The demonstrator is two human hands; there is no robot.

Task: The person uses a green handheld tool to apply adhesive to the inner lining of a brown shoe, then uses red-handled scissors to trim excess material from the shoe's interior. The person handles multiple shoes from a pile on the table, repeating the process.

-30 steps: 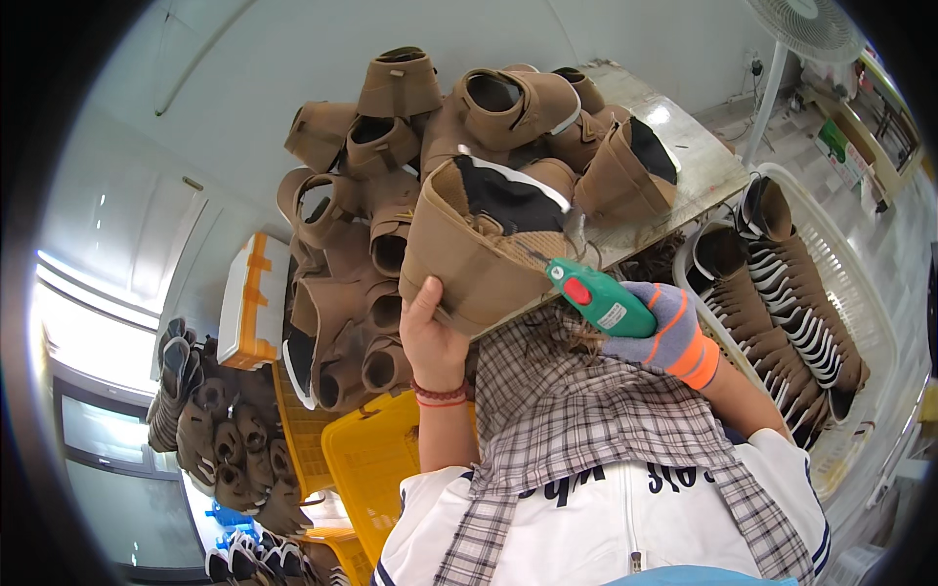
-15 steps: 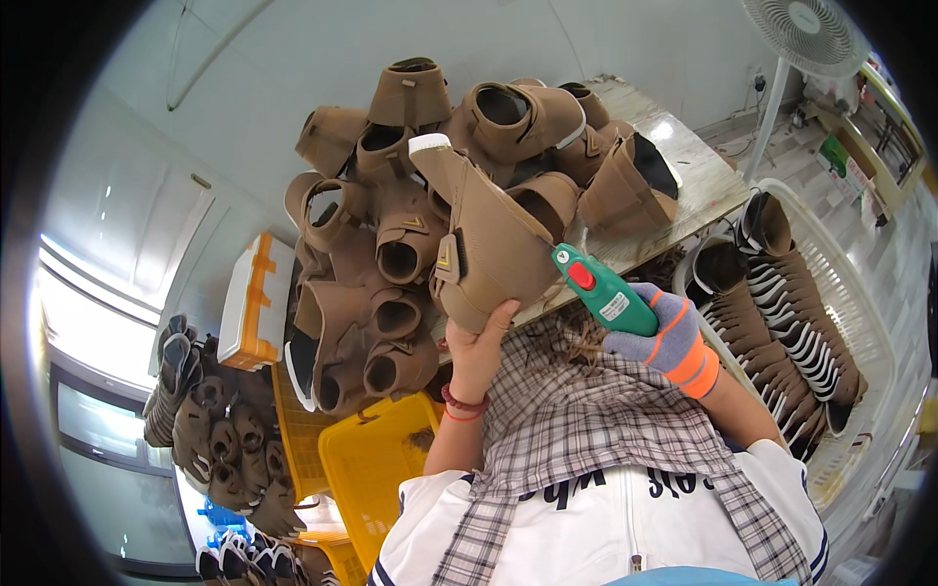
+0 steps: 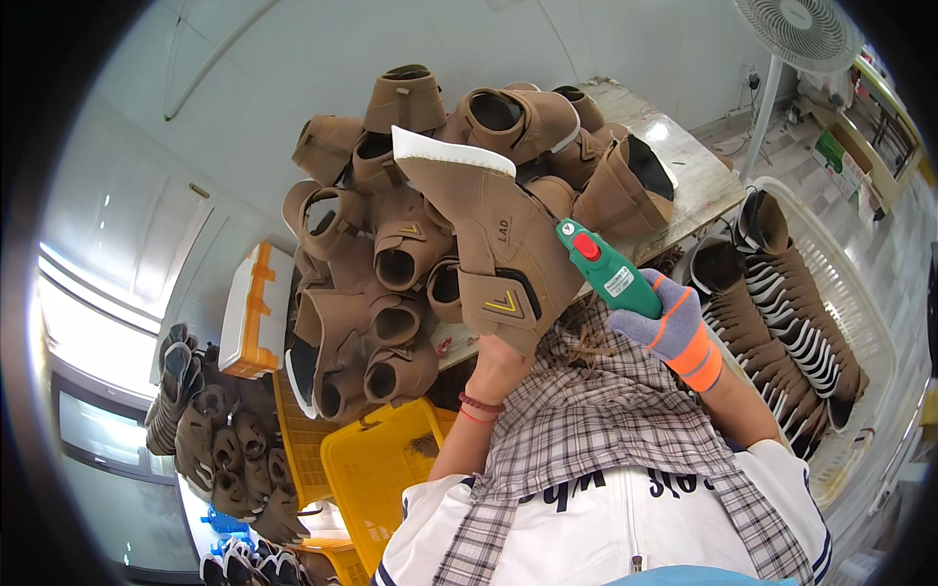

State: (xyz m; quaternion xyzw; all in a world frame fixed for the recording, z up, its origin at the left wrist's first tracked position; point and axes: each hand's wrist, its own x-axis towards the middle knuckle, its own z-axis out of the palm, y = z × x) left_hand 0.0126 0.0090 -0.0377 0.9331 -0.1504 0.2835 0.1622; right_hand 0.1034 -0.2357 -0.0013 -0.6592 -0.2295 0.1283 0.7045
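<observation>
A brown boot upper (image 3: 528, 249) with a white stitched lower edge and a strap with a yellow emblem is held up in front of me. My left hand (image 3: 503, 363) is closed on its lower end, the fingers mostly hidden behind the material. My right hand (image 3: 674, 320), in a grey and orange glove, wraps round the handle of a green hand-held power tool (image 3: 625, 283) with a red button. The tool's thin dark tip is at the upper's right edge; whether it touches is hard to tell.
A heap of similar brown uppers (image 3: 401, 234) covers the worktable (image 3: 699, 166). A yellow crate (image 3: 366, 488) stands at lower left, beside a white and orange box (image 3: 256, 308). On the right, a white basket (image 3: 860, 293) holds stacked uppers. A fan (image 3: 796, 29) stands behind it.
The boot upper has been turned in my left hand, so its strap side and white edge now show. My left hand has moved slightly right and down; the tool has barely moved.
</observation>
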